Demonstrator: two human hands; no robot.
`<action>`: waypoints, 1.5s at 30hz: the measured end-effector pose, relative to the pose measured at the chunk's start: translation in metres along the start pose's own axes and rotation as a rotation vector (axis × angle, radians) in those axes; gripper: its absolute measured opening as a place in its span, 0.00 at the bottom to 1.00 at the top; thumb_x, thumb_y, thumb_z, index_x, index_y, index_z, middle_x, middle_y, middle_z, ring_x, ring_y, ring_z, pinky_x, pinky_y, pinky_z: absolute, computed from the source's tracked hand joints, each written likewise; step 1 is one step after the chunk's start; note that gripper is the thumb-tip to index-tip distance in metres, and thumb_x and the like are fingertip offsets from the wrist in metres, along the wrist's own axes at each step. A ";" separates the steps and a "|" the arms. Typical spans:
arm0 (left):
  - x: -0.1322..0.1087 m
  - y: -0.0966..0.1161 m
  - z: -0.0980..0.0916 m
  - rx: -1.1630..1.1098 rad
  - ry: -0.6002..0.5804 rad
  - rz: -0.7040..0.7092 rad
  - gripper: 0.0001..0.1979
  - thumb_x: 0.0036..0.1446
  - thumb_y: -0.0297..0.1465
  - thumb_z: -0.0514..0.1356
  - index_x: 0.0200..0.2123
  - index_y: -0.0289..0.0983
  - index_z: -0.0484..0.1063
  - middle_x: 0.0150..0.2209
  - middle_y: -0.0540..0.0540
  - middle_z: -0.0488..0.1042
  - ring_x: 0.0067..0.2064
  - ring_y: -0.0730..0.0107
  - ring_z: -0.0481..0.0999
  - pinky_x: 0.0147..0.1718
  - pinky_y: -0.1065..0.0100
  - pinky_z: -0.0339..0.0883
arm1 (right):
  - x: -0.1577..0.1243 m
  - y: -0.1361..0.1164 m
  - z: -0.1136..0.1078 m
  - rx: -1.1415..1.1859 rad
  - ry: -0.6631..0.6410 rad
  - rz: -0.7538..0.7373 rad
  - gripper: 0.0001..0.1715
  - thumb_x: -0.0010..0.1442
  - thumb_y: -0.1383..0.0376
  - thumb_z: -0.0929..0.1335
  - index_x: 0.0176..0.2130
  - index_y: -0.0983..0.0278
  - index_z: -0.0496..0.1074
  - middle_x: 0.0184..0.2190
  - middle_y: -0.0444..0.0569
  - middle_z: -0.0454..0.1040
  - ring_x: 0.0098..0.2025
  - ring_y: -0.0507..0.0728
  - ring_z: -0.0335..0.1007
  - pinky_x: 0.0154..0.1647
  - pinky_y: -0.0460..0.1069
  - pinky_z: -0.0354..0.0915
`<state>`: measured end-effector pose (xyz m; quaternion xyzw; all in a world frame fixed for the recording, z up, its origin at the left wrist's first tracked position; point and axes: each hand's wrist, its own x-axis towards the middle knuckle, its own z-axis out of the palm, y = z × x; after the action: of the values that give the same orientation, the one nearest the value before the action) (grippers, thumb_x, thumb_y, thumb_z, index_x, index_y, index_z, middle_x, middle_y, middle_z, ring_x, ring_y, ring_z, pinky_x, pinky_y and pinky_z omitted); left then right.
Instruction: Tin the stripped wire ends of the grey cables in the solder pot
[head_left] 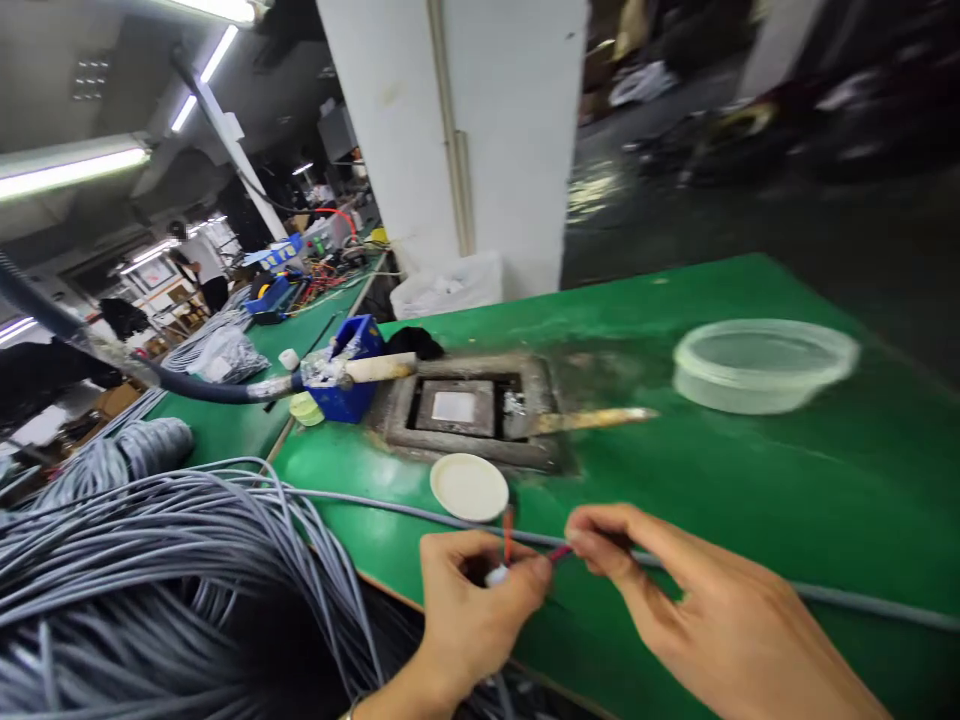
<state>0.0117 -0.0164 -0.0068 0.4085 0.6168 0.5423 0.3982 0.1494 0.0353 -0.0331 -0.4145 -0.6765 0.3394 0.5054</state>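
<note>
My left hand point(480, 600) is closed in a pinch above the green table edge. A thin dark red wire point(559, 553) spans from its fingertips to those of my right hand point(667, 590), which is pinched on the other end. An orange strand point(508, 535) stands up behind the left fingers. A small white piece point(496, 575) shows inside the left hand, mostly covered, and I cannot make out what it is. Behind both hands a grey cable point(397, 507) runs across the table. Just beyond the left hand lies a round cream dish or lid point(469, 487).
A dirty framed pot point(517, 455) is set in the green table point(750, 480), with a stained flat stick point(592, 418) across it. A clear round tub point(765, 370) stands right. Left are a blue bin point(352, 400), a hose point(225, 390) and heaped grey cable point(150, 550).
</note>
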 end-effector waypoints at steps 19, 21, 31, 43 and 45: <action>-0.002 -0.003 0.011 -0.268 0.121 -0.046 0.23 0.36 0.47 0.71 0.18 0.31 0.73 0.14 0.51 0.66 0.14 0.86 0.49 0.13 0.77 0.44 | 0.008 -0.027 -0.007 0.256 -0.124 0.049 0.23 0.56 0.46 0.68 0.22 0.60 0.75 0.20 0.46 0.73 0.22 0.54 0.69 0.24 0.46 0.65; -0.004 0.000 0.014 -0.286 0.170 -0.034 0.23 0.35 0.46 0.71 0.17 0.31 0.73 0.14 0.51 0.66 0.14 0.86 0.50 0.14 0.77 0.44 | 0.008 -0.026 -0.007 0.254 -0.121 0.079 0.24 0.54 0.45 0.68 0.22 0.60 0.76 0.21 0.47 0.74 0.24 0.55 0.70 0.25 0.47 0.67; -0.006 -0.001 0.017 -0.314 0.146 -0.067 0.25 0.33 0.47 0.72 0.17 0.31 0.69 0.14 0.52 0.65 0.13 0.87 0.50 0.13 0.77 0.43 | 0.010 -0.029 -0.008 0.337 -0.182 0.181 0.29 0.49 0.38 0.69 0.24 0.60 0.78 0.24 0.50 0.77 0.27 0.59 0.74 0.28 0.49 0.71; -0.003 -0.009 0.007 -0.391 0.039 -0.137 0.22 0.40 0.45 0.71 0.25 0.32 0.71 0.17 0.51 0.70 0.12 0.86 0.55 0.10 0.80 0.46 | 0.010 -0.026 -0.008 0.276 -0.221 0.200 0.29 0.48 0.38 0.69 0.23 0.60 0.77 0.22 0.49 0.76 0.25 0.58 0.72 0.26 0.48 0.69; -0.003 -0.012 0.006 -0.365 0.032 -0.114 0.22 0.40 0.45 0.71 0.22 0.32 0.69 0.18 0.50 0.70 0.12 0.87 0.55 0.10 0.80 0.47 | 0.011 -0.026 -0.008 0.296 -0.232 0.225 0.31 0.48 0.37 0.69 0.25 0.61 0.77 0.24 0.50 0.77 0.26 0.59 0.73 0.27 0.49 0.70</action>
<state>0.0173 -0.0186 -0.0194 0.2852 0.5367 0.6282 0.4858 0.1503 0.0343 -0.0040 -0.3669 -0.6224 0.5345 0.4385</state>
